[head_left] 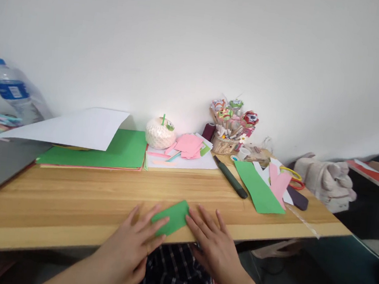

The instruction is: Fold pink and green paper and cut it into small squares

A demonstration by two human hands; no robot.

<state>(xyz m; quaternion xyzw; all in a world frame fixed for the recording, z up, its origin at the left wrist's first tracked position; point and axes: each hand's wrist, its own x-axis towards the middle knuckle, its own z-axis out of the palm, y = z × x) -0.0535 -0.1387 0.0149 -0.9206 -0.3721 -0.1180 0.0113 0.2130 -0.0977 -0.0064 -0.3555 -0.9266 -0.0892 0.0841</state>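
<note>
A small green piece of paper point(174, 218) lies at a slant near the front edge of the wooden table point(76, 202). My left hand point(132, 242) has its fingers spread, and its fingertips rest on the paper's left part. On the other side, my right hand point(214, 240) lies with fingers stretched out, its fingertips at the paper's right edge. Neither hand is closed around anything. My right thumb is partly hidden below the table edge.
Green paper sheets point(130, 146) under a curled white sheet point(71, 126) lie back left. Pink paper pieces point(188, 146) and a basket of candies point(224, 143) stand behind. Right are a dark utility-knife-like tool point(231, 178), a green strip point(259, 188), and scissors handles point(296, 184).
</note>
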